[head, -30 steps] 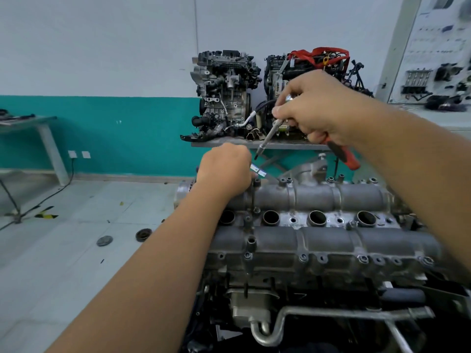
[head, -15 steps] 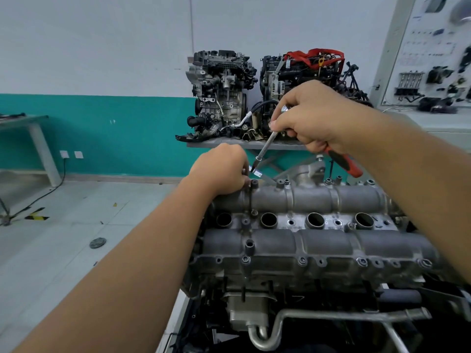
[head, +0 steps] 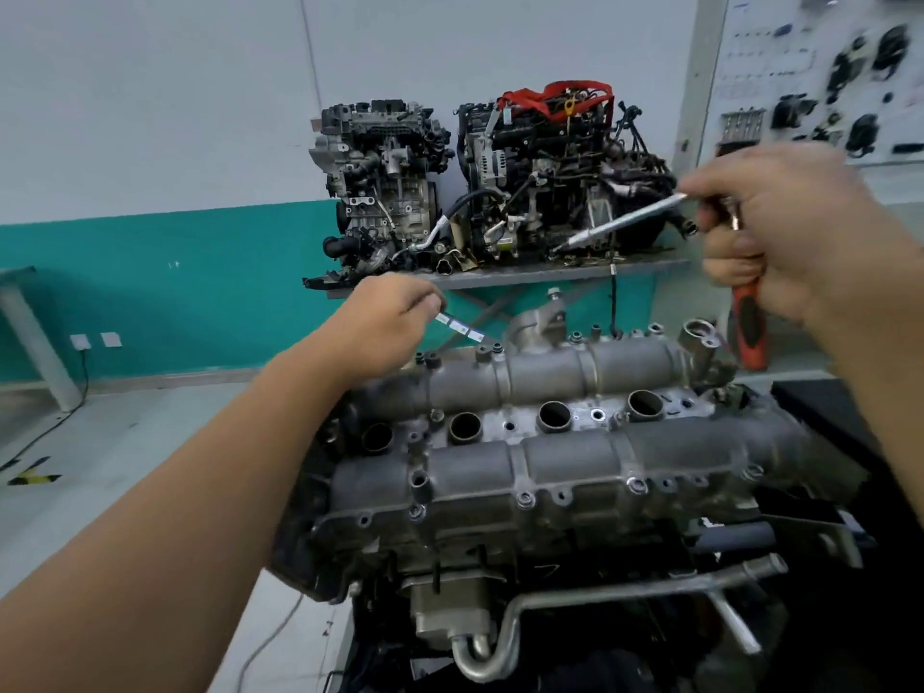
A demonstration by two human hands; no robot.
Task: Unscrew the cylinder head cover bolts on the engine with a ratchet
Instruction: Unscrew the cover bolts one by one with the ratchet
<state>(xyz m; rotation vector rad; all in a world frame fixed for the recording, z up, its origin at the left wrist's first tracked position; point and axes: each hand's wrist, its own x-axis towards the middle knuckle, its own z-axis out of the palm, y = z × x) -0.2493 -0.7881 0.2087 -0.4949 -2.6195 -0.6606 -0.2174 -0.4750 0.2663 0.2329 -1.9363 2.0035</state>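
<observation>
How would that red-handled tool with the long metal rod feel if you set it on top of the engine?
The ratchet looks like rigid steel, so probably stiff and fairly heavy for its size. Its round extension rod might roll off the curved cylinder head cover. The red grip seems rubbery, likely not slippery.

A single head-worn camera looks forward and down from close above the near edge of the engine (head: pixel 525 472), facing a teal-and-white wall (head: pixel 150 142). Both forearms enter from the frame's lower corners. Wide-angle lens bends the edges.

Grey cylinder head cover (head: pixel 545 377), red-and-black ratchet (head: pixel 746 317), teal wall (head: pixel 165 287).
</observation>
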